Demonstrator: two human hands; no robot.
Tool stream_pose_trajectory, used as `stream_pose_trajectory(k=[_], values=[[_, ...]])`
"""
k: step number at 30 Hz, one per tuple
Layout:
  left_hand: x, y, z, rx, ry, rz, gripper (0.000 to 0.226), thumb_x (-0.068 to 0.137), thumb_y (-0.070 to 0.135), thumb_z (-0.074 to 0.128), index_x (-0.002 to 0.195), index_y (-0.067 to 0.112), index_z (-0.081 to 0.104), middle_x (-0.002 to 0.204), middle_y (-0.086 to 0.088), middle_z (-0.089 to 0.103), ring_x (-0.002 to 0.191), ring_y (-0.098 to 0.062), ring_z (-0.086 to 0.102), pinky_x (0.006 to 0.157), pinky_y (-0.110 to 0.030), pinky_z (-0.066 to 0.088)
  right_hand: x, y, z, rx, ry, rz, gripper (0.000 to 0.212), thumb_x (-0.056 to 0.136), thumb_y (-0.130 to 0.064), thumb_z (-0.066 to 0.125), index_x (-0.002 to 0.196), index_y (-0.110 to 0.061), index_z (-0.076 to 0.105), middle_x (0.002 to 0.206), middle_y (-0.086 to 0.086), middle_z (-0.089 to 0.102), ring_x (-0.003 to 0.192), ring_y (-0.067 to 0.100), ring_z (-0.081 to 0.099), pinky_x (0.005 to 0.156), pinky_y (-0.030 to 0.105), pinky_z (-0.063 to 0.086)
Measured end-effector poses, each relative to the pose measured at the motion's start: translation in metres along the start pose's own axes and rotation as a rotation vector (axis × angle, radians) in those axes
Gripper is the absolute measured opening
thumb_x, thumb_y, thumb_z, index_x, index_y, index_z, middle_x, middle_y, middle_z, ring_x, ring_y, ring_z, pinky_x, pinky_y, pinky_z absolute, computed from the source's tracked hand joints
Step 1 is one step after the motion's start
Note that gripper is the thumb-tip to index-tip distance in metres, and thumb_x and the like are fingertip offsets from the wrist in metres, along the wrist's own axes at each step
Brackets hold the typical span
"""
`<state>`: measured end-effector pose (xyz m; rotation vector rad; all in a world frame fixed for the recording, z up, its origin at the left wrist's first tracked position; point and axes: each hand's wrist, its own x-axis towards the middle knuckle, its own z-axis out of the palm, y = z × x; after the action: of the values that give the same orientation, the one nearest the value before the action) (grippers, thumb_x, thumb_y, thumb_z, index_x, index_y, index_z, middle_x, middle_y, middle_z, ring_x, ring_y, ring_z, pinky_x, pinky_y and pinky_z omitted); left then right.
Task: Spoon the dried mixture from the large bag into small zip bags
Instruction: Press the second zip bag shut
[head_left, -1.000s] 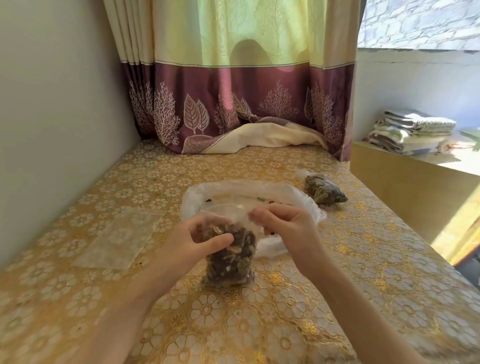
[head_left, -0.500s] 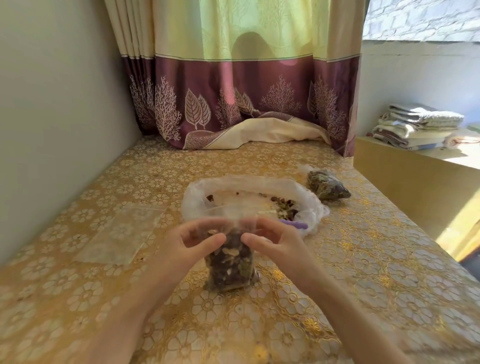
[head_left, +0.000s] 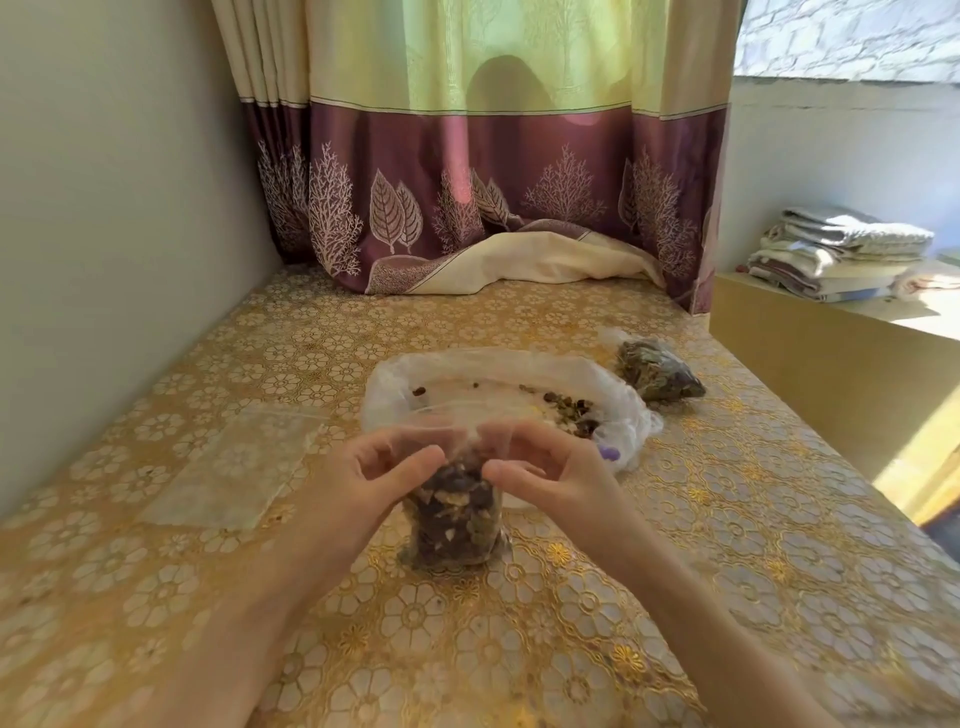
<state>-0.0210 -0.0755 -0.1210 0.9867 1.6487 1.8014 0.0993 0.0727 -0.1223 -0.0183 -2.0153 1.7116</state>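
A small clear zip bag (head_left: 455, 519), packed with dark dried mixture, stands upright on the gold floral tablecloth (head_left: 519, 649). My left hand (head_left: 379, 478) pinches its top edge on the left, and my right hand (head_left: 550, 473) pinches it on the right. Just behind lies the large clear bag (head_left: 498, 387), spread wide, with a little mixture left at its right side. A purple spoon tip (head_left: 609, 453) pokes out beside my right hand. Another filled small bag (head_left: 655, 370) lies at the back right.
Empty flat zip bags (head_left: 234, 467) lie to the left on the cloth. A wall runs along the left side and a curtain (head_left: 493, 197) hangs at the back. The table's right edge drops beside a wooden ledge with folded towels (head_left: 836, 254).
My hands have drawn closer together along the small bag's top, and the bag stands a little nearer to me. More of the large bag's inside shows behind them.
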Motion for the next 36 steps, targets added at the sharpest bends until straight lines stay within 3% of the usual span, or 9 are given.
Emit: stream_pose_trajectory(k=[8,14,18,20,24,29,36], values=[[0.012,-0.005,0.0,-0.039,0.108,-0.011,0.037,0.059,0.036,0.071,0.086,0.012,0.077,0.094,-0.01,0.074,0.094,-0.02,0.067,0.081,-0.03,0.046,0.023,0.005,0.007,-0.078,0.098,0.015,0.022,0.086,-0.005,0.065,0.083,-0.025,0.074,0.084,-0.011,0.073,0.087,0.004,0.066,0.076,0.019,0.051],[0.037,0.002,-0.007,0.026,0.077,-0.058,0.034,0.056,0.038,0.072,0.08,0.016,0.078,0.088,-0.008,0.074,0.085,-0.015,0.068,0.077,-0.028,0.045,0.04,0.012,-0.006,0.083,0.176,0.14,0.013,0.086,-0.014,0.064,0.083,-0.013,0.077,0.084,0.008,0.075,0.082,0.02,0.068,0.078,0.026,0.056],[0.04,-0.004,-0.015,0.028,0.088,-0.038,0.026,0.066,0.036,0.065,0.078,0.016,0.078,0.087,-0.01,0.074,0.082,-0.021,0.069,0.078,-0.037,0.052,0.04,0.017,-0.008,0.203,0.152,0.181,0.025,0.074,-0.031,0.066,0.082,-0.011,0.078,0.08,0.008,0.074,0.072,0.016,0.063,0.061,0.021,0.05],[0.039,-0.005,-0.017,0.047,0.088,-0.006,0.023,0.07,0.033,0.063,0.078,0.018,0.078,0.085,-0.01,0.074,0.081,-0.023,0.07,0.072,-0.033,0.056,0.04,0.019,-0.01,0.235,0.147,0.198,0.031,0.07,-0.036,0.067,0.081,-0.009,0.078,0.08,0.009,0.073,0.066,0.013,0.057,0.053,0.019,0.044],[0.036,-0.006,-0.011,0.074,0.127,0.056,0.02,0.072,0.03,0.06,0.075,0.023,0.078,0.078,-0.006,0.075,0.073,-0.017,0.071,0.057,-0.019,0.054,0.04,0.02,-0.013,0.338,0.141,0.224,0.032,0.066,-0.031,0.071,0.08,-0.003,0.077,0.078,0.014,0.073,0.061,0.011,0.061,0.042,0.017,0.042],[0.033,-0.009,-0.006,0.037,0.174,0.132,0.03,0.071,0.041,0.061,0.086,0.022,0.078,0.084,-0.008,0.075,0.081,-0.02,0.071,0.066,-0.024,0.055,0.038,0.021,-0.013,0.483,0.138,0.261,0.022,0.067,-0.023,0.07,0.077,-0.005,0.077,0.073,0.009,0.072,0.057,0.008,0.064,0.042,0.015,0.046],[0.033,-0.011,-0.008,-0.124,0.254,0.12,0.026,0.062,0.035,0.068,0.079,0.018,0.078,0.078,-0.009,0.074,0.071,-0.017,0.07,0.064,-0.022,0.056,0.037,0.023,-0.012,0.497,0.155,0.249,0.022,0.075,-0.02,0.063,0.08,-0.003,0.076,0.076,0.01,0.073,0.059,0.01,0.064,0.041,0.016,0.043]])
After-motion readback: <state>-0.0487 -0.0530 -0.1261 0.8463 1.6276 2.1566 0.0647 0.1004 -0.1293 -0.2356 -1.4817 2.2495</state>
